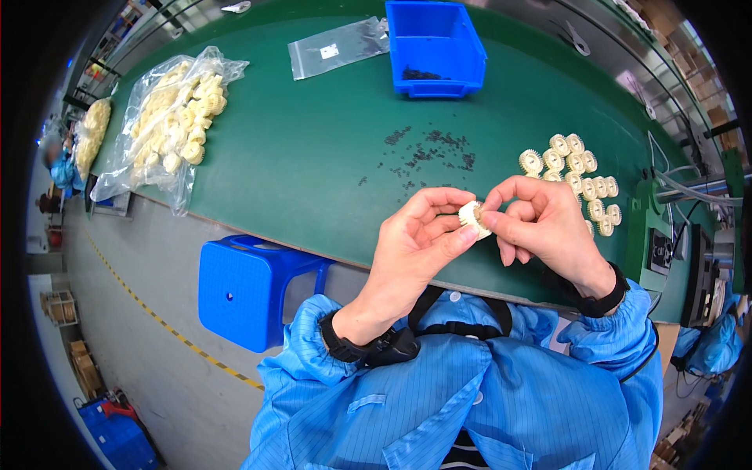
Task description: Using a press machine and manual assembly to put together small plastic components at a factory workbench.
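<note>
Between the thumb and fingers of my left hand [413, 241] is a small cream plastic gear [470, 215], held just above the near side of the green table [313, 157]. My right hand [552, 229] meets it from the other side, thumb and forefinger pinched at the gear's face. Whatever lies between those right fingertips is too small and covered to make out. Beyond my hands, tiny black parts [442, 150] are scattered on the tabletop. Several similar cream gears [576, 163] stand grouped to the right of my right hand.
A clear bag of cream gears [168, 117] lies open at the left. At the back are a blue bin [439, 88] with black parts inside and a flat clear bag [337, 51]. A green device [648, 235] stands right; a blue stool [235, 294] sits below the table edge.
</note>
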The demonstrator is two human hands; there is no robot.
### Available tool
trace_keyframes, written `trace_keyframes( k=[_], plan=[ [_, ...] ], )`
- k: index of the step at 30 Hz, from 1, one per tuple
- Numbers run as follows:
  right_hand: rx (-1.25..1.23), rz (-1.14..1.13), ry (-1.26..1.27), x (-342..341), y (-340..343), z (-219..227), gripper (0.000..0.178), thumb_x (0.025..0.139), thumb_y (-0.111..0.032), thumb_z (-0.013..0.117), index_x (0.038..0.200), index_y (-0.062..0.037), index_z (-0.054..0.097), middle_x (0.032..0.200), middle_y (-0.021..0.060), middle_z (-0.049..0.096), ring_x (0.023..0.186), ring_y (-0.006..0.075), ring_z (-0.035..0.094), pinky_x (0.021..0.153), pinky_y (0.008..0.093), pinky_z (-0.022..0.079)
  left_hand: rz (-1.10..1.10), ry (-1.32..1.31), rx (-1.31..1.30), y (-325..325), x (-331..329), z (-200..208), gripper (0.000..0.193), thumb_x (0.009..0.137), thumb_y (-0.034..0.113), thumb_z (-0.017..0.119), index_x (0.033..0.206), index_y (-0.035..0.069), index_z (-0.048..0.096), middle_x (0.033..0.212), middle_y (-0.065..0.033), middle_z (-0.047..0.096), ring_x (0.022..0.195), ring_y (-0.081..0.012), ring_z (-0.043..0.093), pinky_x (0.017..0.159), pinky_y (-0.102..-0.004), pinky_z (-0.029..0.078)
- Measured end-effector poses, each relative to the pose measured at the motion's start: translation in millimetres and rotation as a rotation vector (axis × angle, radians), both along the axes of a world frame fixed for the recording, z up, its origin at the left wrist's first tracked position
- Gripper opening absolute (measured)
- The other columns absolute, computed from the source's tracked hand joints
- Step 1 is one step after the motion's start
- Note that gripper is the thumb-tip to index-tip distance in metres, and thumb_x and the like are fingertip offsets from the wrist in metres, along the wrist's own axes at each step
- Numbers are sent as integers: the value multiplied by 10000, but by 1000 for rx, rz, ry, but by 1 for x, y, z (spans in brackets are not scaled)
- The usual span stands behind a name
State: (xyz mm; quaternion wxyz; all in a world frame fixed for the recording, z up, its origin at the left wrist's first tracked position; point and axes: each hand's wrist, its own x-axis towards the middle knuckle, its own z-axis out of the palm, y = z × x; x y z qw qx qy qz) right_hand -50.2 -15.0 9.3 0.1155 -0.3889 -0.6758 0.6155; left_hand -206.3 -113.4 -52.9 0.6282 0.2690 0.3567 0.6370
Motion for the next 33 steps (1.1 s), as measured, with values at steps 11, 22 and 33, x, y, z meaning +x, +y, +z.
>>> trace_keyframes(
  k=[11,22,33],
  plan=[
    [-21,30,16,-3,-8,12,183,904,-164,634,956,12,633,574,32,638,466,28,519,440,184,390,23,11,127,-6,-4,3,374,873,-3,643,1211,-47,489,1133,-139,602,1064,-177,597,940,-297,485],
    [148,-56,-42,-1,5,-12,158,921,-152,593,967,-3,622,558,20,618,472,31,495,445,215,381,24,198,13,1,-22,-1,329,887,21,624,1195,-40,524,1081,-116,634,1004,-165,619,887,-294,509],
    [1191,276,-189,-9,24,-47,72,792,-110,634,779,-42,614,541,123,566,517,290,606,486,384,476,104,1824,644,40,-54,23,331,748,-33,618,1078,-29,621,1058,-156,599,992,-315,578,843,-376,497]
  ],
)
